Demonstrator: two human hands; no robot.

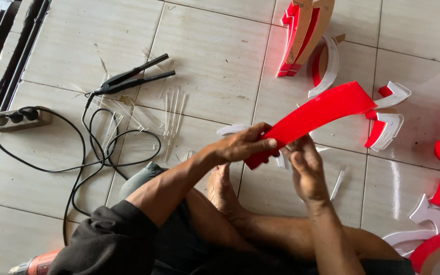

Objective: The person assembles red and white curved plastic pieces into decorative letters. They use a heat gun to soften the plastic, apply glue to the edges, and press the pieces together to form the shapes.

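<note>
A long, curved red plastic strip [322, 111] slants up to the right above the tiled floor. My left hand [243, 144] grips its lower end from the left. My right hand [305, 168] pinches the same end from below, fingers pressed against the strip's underside. A white plastic piece [232, 129] lies on the floor just behind my left hand. My crossed legs and a bare foot [223, 189] are right below the hands.
A black flat heating iron [131, 79] lies upper left, its cable running to a power strip [19, 119]. Clear thin strips [171, 109] are scattered beside it. Red and white letter parts [385, 125] lie at the right; more lean at the top [301, 35]. An orange tool [36, 264] pokes in bottom left.
</note>
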